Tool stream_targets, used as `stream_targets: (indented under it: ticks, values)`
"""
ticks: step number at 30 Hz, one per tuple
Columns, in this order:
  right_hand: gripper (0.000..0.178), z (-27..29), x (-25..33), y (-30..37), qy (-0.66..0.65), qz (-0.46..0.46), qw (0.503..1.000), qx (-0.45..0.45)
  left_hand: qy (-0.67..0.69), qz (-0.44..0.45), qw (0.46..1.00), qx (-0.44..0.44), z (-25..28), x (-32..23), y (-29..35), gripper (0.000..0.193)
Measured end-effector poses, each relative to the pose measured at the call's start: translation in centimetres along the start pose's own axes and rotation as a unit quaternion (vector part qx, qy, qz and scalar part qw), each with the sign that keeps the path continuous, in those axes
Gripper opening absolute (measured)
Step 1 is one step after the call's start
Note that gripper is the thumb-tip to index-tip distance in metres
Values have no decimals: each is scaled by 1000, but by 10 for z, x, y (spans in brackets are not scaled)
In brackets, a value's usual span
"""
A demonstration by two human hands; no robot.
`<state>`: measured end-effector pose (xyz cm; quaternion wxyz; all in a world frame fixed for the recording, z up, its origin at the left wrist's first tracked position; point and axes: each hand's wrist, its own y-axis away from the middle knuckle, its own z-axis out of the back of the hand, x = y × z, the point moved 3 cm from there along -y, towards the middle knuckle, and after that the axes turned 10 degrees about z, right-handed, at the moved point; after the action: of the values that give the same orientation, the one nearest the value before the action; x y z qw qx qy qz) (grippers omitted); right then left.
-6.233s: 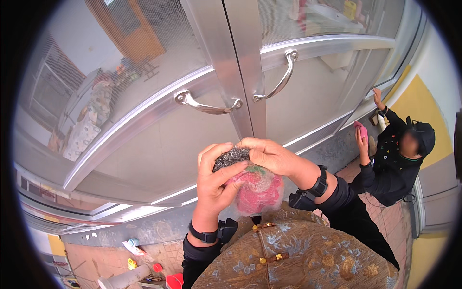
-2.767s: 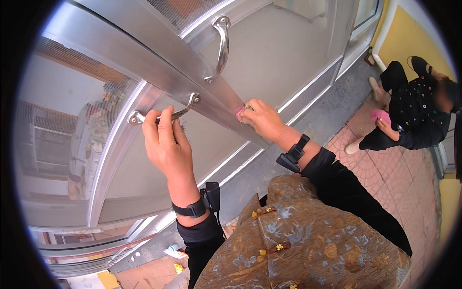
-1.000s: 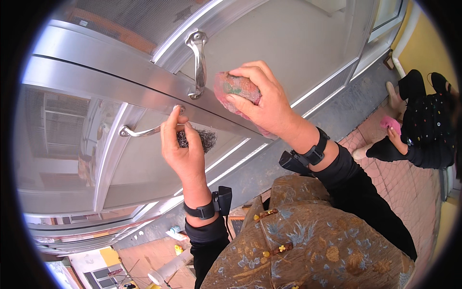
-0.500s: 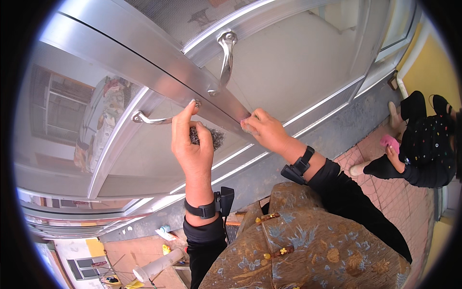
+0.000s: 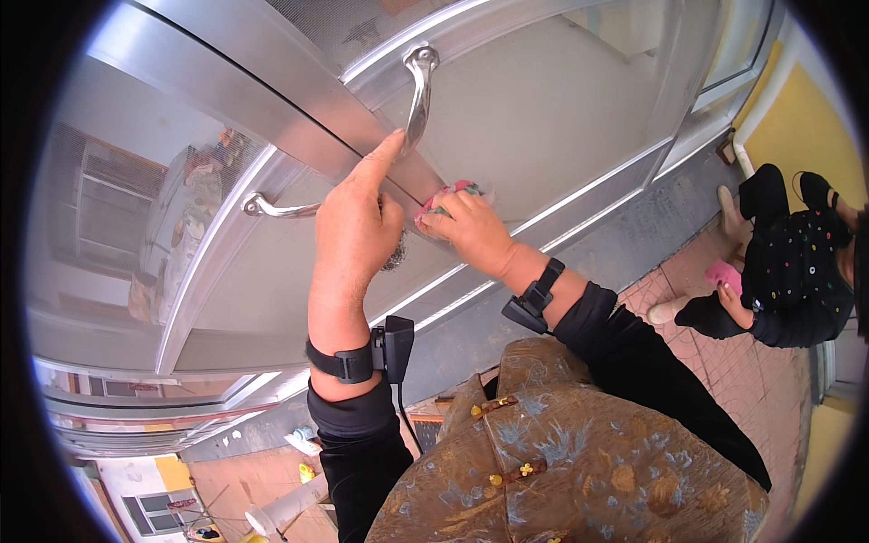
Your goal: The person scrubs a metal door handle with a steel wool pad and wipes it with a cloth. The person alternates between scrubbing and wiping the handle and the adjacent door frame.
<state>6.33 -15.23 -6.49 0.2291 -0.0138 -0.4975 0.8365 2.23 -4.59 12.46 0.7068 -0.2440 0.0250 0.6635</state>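
Observation:
A double metal-framed door [image 5: 299, 100] with glazed panels stands before me. My left hand [image 5: 351, 226] keeps a steel wool scrubber [image 5: 396, 254] in its curled fingers, mostly hidden by them. Its index finger stretches out to the lower end of the right curved metal handle [image 5: 418, 104]. Beside it, my right hand [image 5: 478, 237] presses a crumpled cloth [image 5: 438, 201], pink-red with some green, against the door's middle upright. The left metal handle [image 5: 276, 210] is partly behind my left hand.
Another person [image 5: 787, 262] in dark dotted clothes is at the right, with a pink cloth [image 5: 722, 275] in one hand. A grey sill [image 5: 615, 226] runs below the door. Down at the lower left, a white cylinder [image 5: 285, 505] lies on the tiled floor.
My left index finger has moved up and right, from near the left handle's end to the right handle. My right hand has moved up and left along the upright with its cloth.

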Motion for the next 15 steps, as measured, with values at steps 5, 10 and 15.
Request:
stream_targets:
  ticks: [5,10,15]
  values:
    - [14,-3,-2,33,-52,-118,988,89,11,-34,999,16,7,-1,2,68]
    - [17,43,18,-27,-60,-26,987,-149,99,26,991,86,6,1,0,66]
    - [19,51,25,-62,8,57,982,-180,146,9,984,96,4,3,-2,61]
